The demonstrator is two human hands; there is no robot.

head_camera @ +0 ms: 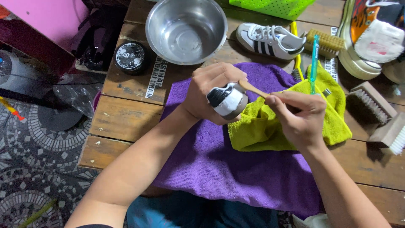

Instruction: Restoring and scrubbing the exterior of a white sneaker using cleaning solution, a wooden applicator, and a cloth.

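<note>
Head cam: jar [228, 100] in L hand [209, 90], R hand [301, 116] w/ stick [252, 89].

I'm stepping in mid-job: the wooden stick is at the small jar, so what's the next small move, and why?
Probably dip the wooden stick deeper into the jar: the left hand holds the jar tilted toward the right hand, and the stick's tip sits at its mouth.

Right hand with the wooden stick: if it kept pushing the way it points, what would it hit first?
Probably the small jar in the left hand; the wooden stick in the right hand already points into it.
</note>
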